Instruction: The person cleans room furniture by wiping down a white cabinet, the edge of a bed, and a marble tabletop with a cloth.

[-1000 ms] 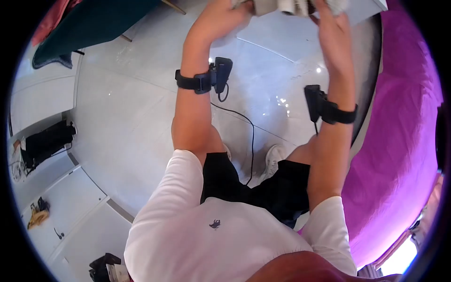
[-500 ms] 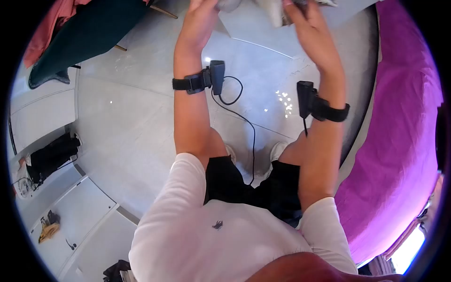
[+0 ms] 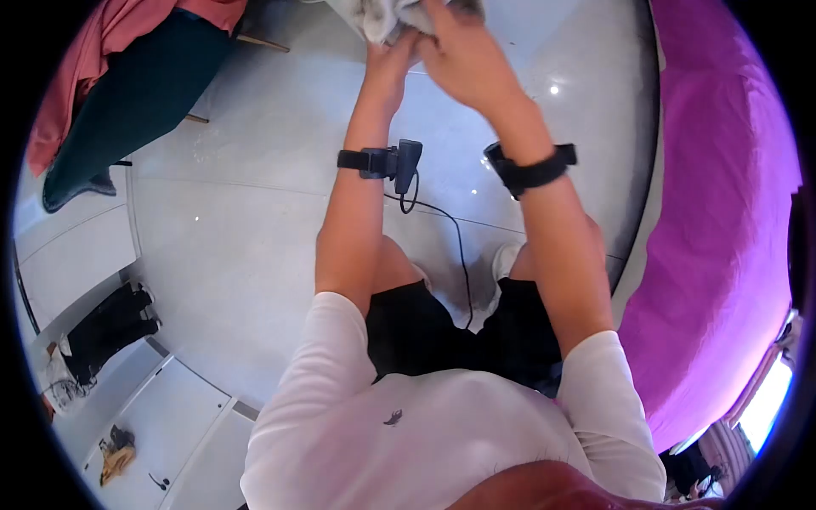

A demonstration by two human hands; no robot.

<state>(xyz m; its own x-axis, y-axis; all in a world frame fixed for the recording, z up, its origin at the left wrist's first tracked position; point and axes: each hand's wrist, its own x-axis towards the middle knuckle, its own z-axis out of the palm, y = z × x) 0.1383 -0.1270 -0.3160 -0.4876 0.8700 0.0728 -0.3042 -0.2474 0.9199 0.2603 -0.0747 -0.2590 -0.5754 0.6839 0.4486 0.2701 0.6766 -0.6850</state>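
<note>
From my distant seat I am seeing a pale cloth bundle (image 3: 374, 17) hanging at 12 o'clock in the head view, the top edge cutting part of it off and the tiled floor (image 3: 246, 246) showing below it. The left hand (image 3: 389, 68) and the right hand (image 3: 466, 64) are reaching out there close together, presumably because something so soft and loose is needing support from two sides. A black strap (image 3: 361, 161) is circling the left wrist and a wristband (image 3: 540, 172) the right, likely leaving the palms clear, while a cable (image 3: 461, 246) is running toward 6 o'clock. A purple cover (image 3: 722, 238) is lying at 3 o'clock, and a dark green furnishing (image 3: 140, 102) is standing at 10, both well apart from the bundle. The left hand is touching the bundle's near edge, but folds are hiding its fingers, so I am not able to tell how far they are closing. The right is holding cloth between thumb and forefinger, its remaining fingers blurring near the frame's edge
</note>
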